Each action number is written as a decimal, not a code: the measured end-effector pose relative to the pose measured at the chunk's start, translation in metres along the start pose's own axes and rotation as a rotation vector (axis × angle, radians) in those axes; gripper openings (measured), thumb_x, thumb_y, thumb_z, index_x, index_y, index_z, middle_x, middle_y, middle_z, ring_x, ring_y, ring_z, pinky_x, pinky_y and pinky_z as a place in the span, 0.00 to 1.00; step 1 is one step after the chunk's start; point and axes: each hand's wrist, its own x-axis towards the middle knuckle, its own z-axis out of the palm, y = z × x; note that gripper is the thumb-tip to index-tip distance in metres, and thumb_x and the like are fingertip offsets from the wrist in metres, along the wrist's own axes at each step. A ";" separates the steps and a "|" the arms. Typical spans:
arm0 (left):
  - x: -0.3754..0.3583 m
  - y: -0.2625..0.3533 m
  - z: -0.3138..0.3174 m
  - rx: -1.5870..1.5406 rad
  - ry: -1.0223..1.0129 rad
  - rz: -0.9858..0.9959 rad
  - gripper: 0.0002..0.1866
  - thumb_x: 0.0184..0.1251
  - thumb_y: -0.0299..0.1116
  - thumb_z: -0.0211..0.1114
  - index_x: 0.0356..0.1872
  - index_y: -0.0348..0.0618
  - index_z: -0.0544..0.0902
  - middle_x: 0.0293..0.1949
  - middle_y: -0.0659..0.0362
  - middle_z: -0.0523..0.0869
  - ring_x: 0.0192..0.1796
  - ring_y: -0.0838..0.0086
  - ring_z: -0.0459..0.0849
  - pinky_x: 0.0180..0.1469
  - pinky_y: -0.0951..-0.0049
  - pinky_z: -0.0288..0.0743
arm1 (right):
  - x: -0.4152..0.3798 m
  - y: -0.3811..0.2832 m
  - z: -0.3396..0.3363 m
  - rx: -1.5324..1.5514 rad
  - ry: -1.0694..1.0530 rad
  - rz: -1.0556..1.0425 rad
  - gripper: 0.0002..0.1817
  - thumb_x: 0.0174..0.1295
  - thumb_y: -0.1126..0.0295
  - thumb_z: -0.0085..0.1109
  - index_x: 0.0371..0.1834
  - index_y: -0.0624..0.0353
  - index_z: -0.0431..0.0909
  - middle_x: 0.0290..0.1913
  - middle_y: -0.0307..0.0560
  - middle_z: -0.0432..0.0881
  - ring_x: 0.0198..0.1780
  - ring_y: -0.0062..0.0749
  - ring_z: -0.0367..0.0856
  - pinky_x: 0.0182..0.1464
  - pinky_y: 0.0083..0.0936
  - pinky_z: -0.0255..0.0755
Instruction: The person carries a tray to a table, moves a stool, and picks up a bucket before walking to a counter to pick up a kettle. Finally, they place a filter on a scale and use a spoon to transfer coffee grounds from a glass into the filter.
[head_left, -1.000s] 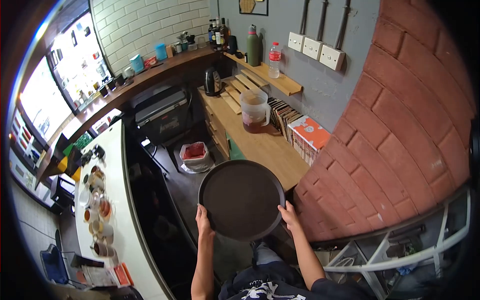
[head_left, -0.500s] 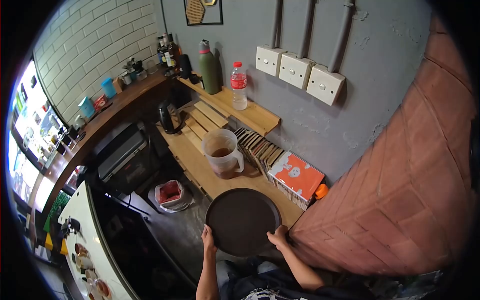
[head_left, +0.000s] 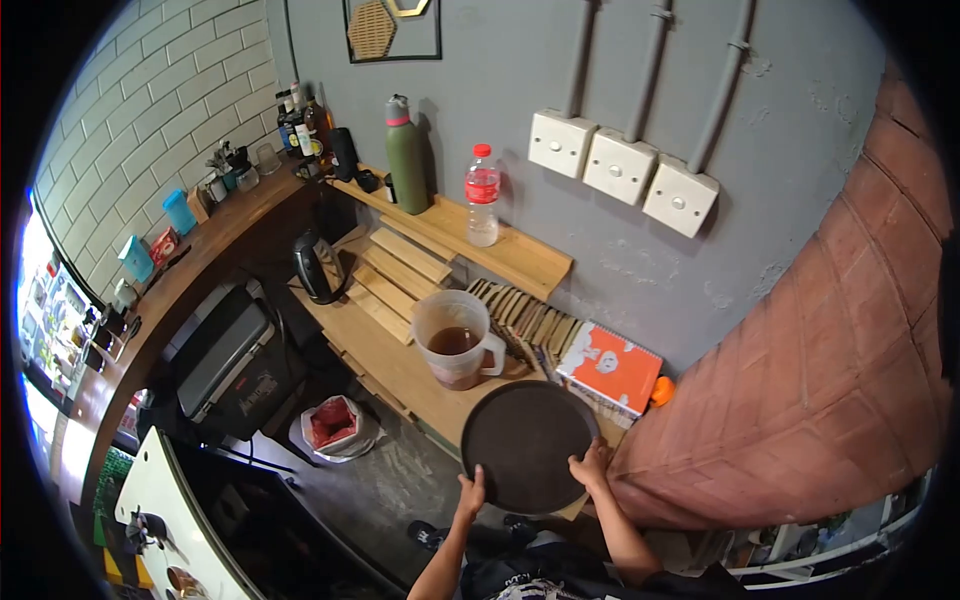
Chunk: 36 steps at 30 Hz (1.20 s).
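Both my left hand (head_left: 472, 491) and right hand (head_left: 590, 466) grip the round dark-brown serving tray (head_left: 530, 445) by its rim, at the wooden counter's (head_left: 416, 378) near end, close to the plastic pitcher (head_left: 452, 362).

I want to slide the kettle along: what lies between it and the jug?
Wooden slats lie between kettle and jug, in the head view.

Round dark tray (head_left: 530, 447), face up
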 end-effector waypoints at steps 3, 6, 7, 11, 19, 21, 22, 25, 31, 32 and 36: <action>-0.005 0.016 -0.033 0.072 -0.142 0.050 0.45 0.71 0.64 0.47 0.65 0.22 0.59 0.61 0.34 0.72 0.69 0.51 0.68 0.68 0.62 0.61 | -0.010 -0.040 0.006 0.243 0.085 -0.020 0.39 0.55 0.66 0.62 0.70 0.66 0.57 0.64 0.67 0.64 0.68 0.57 0.62 0.69 0.40 0.59; 0.019 0.001 -0.075 0.386 -0.344 0.096 0.35 0.71 0.57 0.54 0.57 0.27 0.72 0.52 0.41 0.81 0.60 0.56 0.78 0.62 0.64 0.70 | -0.002 -0.081 0.021 0.462 0.125 -0.192 0.23 0.60 0.70 0.61 0.58 0.64 0.71 0.54 0.60 0.77 0.49 0.45 0.82 0.51 0.34 0.76; 0.018 0.005 -0.094 0.308 -0.473 0.146 0.30 0.71 0.52 0.57 0.55 0.29 0.75 0.48 0.46 0.84 0.52 0.62 0.82 0.54 0.67 0.74 | 0.000 -0.101 0.020 0.544 0.160 -0.317 0.21 0.61 0.73 0.59 0.58 0.63 0.71 0.52 0.58 0.76 0.45 0.46 0.82 0.45 0.33 0.77; 0.011 -0.006 -0.167 0.257 -0.540 0.183 0.16 0.69 0.41 0.63 0.40 0.35 0.83 0.35 0.55 0.87 0.39 0.73 0.85 0.43 0.72 0.77 | 0.039 -0.185 0.006 0.745 0.182 -0.512 0.34 0.59 0.67 0.68 0.68 0.56 0.65 0.61 0.51 0.72 0.48 0.37 0.78 0.47 0.28 0.77; -0.006 0.003 -0.274 0.140 -0.375 0.077 0.21 0.72 0.48 0.59 0.36 0.37 0.84 0.35 0.58 0.87 0.40 0.73 0.84 0.45 0.72 0.76 | 0.042 -0.281 -0.012 0.593 0.154 -0.454 0.42 0.53 0.50 0.72 0.63 0.63 0.65 0.62 0.59 0.70 0.65 0.47 0.68 0.64 0.38 0.63; -0.002 0.009 -0.285 0.042 -0.331 0.040 0.19 0.74 0.46 0.57 0.44 0.37 0.81 0.41 0.57 0.86 0.44 0.70 0.85 0.49 0.69 0.77 | 0.058 -0.280 0.001 0.789 0.157 -0.376 0.38 0.56 0.48 0.68 0.61 0.63 0.65 0.59 0.57 0.72 0.62 0.44 0.70 0.62 0.36 0.64; 0.002 0.012 -0.287 0.038 -0.324 0.037 0.19 0.74 0.46 0.57 0.44 0.37 0.81 0.41 0.57 0.86 0.44 0.70 0.85 0.49 0.69 0.77 | 0.064 -0.280 0.004 0.983 0.164 -0.289 0.36 0.60 0.47 0.64 0.59 0.64 0.66 0.56 0.55 0.73 0.59 0.40 0.71 0.60 0.35 0.65; 0.017 0.035 -0.286 -0.095 -0.305 0.090 0.19 0.74 0.46 0.57 0.48 0.38 0.80 0.41 0.58 0.85 0.43 0.73 0.83 0.44 0.73 0.75 | 0.073 -0.285 0.007 0.948 0.177 -0.261 0.34 0.59 0.50 0.66 0.57 0.64 0.66 0.55 0.55 0.73 0.58 0.40 0.72 0.59 0.35 0.65; 0.064 0.143 -0.265 -0.028 -0.498 0.298 0.25 0.73 0.44 0.59 0.63 0.41 0.68 0.55 0.54 0.79 0.53 0.69 0.80 0.53 0.67 0.75 | 0.083 -0.305 -0.005 0.742 0.110 -0.381 0.33 0.54 0.52 0.73 0.51 0.65 0.67 0.51 0.56 0.74 0.53 0.41 0.74 0.54 0.35 0.69; 0.072 0.165 -0.257 0.016 -0.468 0.403 0.29 0.71 0.44 0.61 0.67 0.42 0.64 0.60 0.52 0.75 0.57 0.66 0.77 0.56 0.65 0.73 | 0.089 -0.305 -0.005 0.689 0.102 -0.376 0.34 0.53 0.52 0.73 0.50 0.66 0.67 0.50 0.56 0.74 0.53 0.40 0.74 0.54 0.35 0.69; 0.106 0.232 -0.226 0.072 -0.447 0.561 0.48 0.63 0.45 0.70 0.76 0.44 0.48 0.73 0.47 0.58 0.71 0.58 0.63 0.67 0.59 0.65 | 0.108 -0.300 0.012 0.709 0.078 -0.476 0.32 0.54 0.55 0.74 0.50 0.67 0.68 0.49 0.55 0.73 0.52 0.39 0.74 0.53 0.34 0.71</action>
